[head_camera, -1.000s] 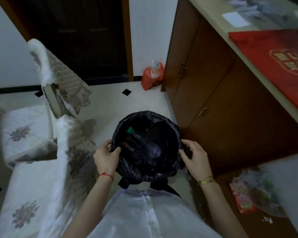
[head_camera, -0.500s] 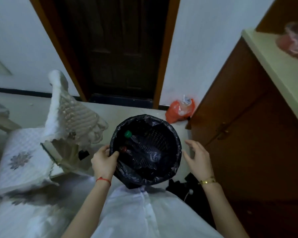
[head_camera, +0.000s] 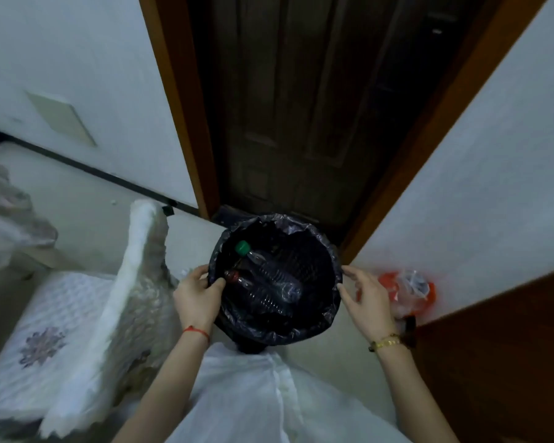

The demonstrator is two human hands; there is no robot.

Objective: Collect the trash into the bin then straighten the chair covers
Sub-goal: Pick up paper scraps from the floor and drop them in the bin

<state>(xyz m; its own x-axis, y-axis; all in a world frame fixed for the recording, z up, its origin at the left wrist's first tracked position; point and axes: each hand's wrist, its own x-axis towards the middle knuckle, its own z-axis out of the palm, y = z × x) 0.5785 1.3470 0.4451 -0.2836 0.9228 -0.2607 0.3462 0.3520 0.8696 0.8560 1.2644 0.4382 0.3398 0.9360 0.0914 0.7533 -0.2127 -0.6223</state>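
A round bin [head_camera: 314, 330] lined with a black bag is held up in front of me, near a dark door. Inside lie two clear plastic bottles, one with a green cap [head_camera: 242, 247] and one with a red cap [head_camera: 232, 276]. My left hand [head_camera: 197, 295] grips the bin's left rim, thumb hooked over the liner. My right hand [head_camera: 367, 298] hovers by the right rim with fingers spread, fingertips at the liner. A chair with a white quilted cover [head_camera: 87, 318] stands to the left, its cover rumpled over the backrest.
An orange plastic bag [head_camera: 410, 290] lies on the floor by the wall at right. A brown wooden cabinet [head_camera: 499, 362] fills the lower right. The dark door [head_camera: 301, 107] is straight ahead. A second covered chair [head_camera: 4, 212] shows at the far left edge.
The view has swung from the cabinet towards the door, and the bin has risen with it. My right hand came off the rim; my left hand kept its grip.
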